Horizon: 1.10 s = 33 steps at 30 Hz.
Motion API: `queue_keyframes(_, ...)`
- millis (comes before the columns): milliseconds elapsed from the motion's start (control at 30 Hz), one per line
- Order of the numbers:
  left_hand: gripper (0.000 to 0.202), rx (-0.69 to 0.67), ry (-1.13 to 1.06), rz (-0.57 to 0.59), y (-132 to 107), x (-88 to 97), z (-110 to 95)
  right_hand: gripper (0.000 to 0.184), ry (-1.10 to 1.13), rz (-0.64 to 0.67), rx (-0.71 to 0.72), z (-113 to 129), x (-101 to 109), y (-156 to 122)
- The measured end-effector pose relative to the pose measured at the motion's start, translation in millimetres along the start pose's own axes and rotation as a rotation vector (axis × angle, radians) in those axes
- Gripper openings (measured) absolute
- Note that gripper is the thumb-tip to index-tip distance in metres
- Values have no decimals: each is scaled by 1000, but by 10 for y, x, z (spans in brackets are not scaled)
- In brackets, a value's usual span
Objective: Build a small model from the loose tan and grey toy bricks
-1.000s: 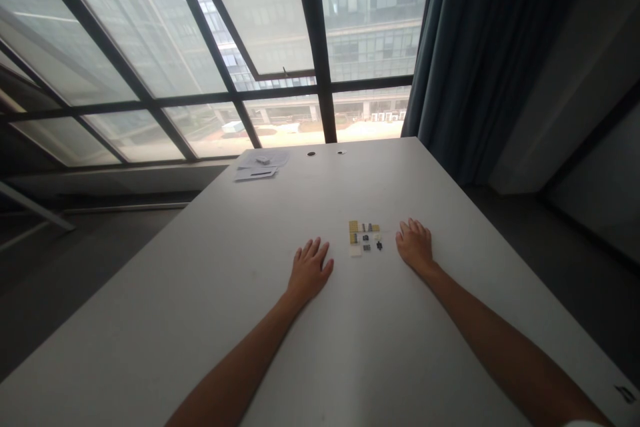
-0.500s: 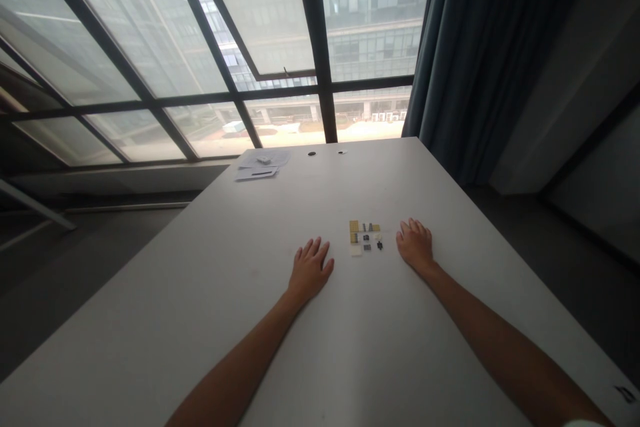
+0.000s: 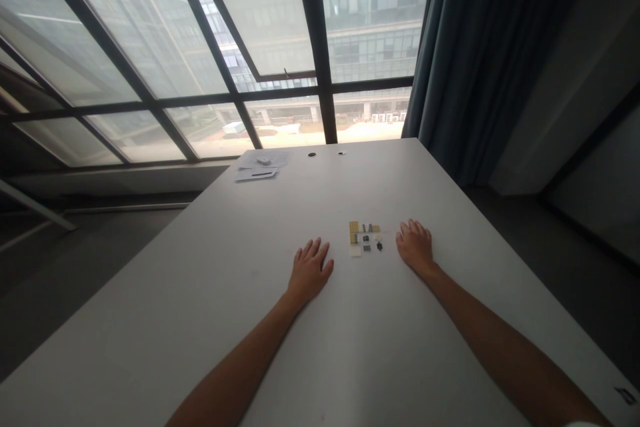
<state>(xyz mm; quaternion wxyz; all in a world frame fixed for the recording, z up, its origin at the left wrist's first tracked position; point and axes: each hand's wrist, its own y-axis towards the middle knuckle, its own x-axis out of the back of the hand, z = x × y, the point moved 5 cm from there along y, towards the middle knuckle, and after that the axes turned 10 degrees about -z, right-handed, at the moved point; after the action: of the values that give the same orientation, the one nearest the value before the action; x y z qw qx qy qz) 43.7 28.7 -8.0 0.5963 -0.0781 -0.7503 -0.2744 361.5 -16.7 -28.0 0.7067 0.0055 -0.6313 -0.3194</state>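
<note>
Left hand [image 3: 310, 270]: spread on worktop [image 3: 320, 200], holding nothing.
Right hand [image 3: 415, 242]: loosely spread, holding nothing.
Small parts [image 3: 366, 238]: laid out on worktop between hands; unheld, apparently unworked, with all handling left.

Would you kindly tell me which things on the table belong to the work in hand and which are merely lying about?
Likely for the work, between the left hand and right hand:
small yellow blocky pieces
small cream square piece
small grey rectangular piece
small black irregular piece

Apparently just lying about:
flat white paper sheets, far left
</note>
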Motion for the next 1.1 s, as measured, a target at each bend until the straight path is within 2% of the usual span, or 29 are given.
queue_keyframes(300, 53, -12, -9, -15, -5, -46, 26, 43, -1, 7, 4, 24, 36, 2)
queue_keyframes(1100, 53, 0, -11, -2, 0, -12, 3, 45, 1, 18, -2, 21, 20, 7)
